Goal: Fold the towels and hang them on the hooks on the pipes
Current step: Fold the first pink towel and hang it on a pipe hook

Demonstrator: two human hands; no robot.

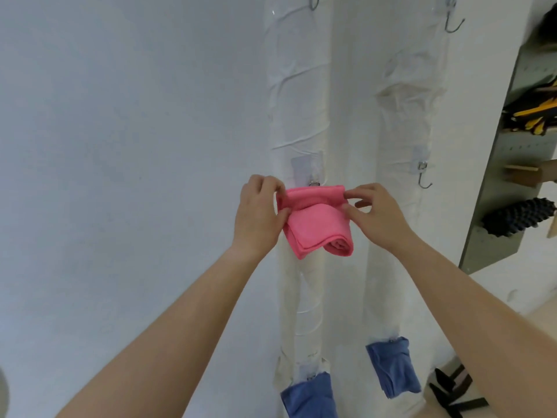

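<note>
Okay, your left hand (259, 212) and right hand (376, 212) both pinch the top fold of the pink towel (316, 224), fingers (351, 194) closed tight on the cloth at either end, thumbs under. Towel sits between your fingers, flat against the left pipe (297, 116), its top edge just under the hook (314, 183) right above your fingertips; hook tip is hidden by cloth, so can't tell if it's caught yet. Towel looks light, soft and floppy: lower layers sag and curl below your fingers. It probably won't hold shape, so keep the grip on the upper folded edge near the middle. Two blue towels (391, 366) hang far below your wrists. Free hook (423, 176) just beyond right fingers.
</note>
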